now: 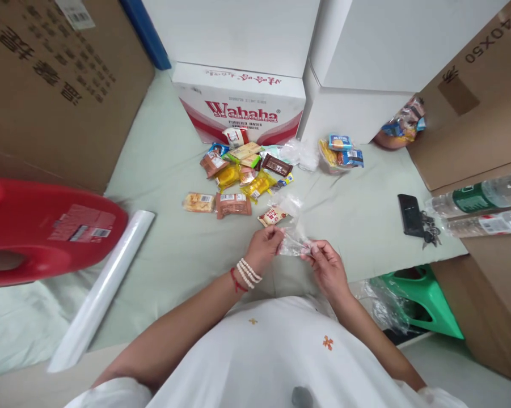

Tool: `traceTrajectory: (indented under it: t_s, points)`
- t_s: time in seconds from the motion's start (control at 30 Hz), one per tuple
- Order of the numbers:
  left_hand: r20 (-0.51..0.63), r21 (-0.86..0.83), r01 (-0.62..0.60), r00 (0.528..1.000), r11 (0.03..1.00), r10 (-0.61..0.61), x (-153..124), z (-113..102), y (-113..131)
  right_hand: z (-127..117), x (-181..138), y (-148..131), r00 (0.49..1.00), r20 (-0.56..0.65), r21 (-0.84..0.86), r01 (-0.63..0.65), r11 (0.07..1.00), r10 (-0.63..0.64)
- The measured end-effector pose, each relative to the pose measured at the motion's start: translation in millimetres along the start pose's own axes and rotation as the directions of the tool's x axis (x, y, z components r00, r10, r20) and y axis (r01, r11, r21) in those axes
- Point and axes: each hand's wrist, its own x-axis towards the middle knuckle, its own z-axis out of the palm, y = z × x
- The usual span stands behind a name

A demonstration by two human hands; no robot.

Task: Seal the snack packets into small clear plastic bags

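Both my hands hold one small clear plastic bag (294,243) above the pale green sheet (170,170). My left hand (264,248), with a bead bracelet and a red string on the wrist, pinches the bag's left edge. My right hand (325,262) pinches its right edge. Just beyond the bag lies a small red-and-white snack packet (273,216). A heap of wrapped snacks (242,170) is spread further away, in front of a white and red Wahaha carton (238,105).
A red plastic stool (38,226) and a roll of clear film (102,289) lie at left. A bag of snacks (340,153), a black phone with keys (410,215), two water bottles (480,198), a green stool (425,300) and cardboard boxes (472,96) stand at right.
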Motion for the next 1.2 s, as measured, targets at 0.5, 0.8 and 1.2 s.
traceTrajectory:
  t_s: [0.5,0.8,1.2]
  points:
    - [-0.025,0.317,-0.194,0.977,0.928,0.212,-35.7,-22.5,-5.2,13.5,54.9,-15.6,0.995,0.052,-0.522,0.103,0.847,-0.089]
    - [-0.344,0.372,-0.014,0.927,0.928,0.152,-61.3,-65.5,-37.4,20.9,49.7,6.8,0.996,0.044,-0.426,0.085,0.901,-0.073]
    - [-0.364,0.211,-0.067,0.921,0.975,0.142,17.0,-33.8,-19.0,-7.3,15.9,14.5,0.998,-0.014,-0.463,0.043,0.886,-0.056]
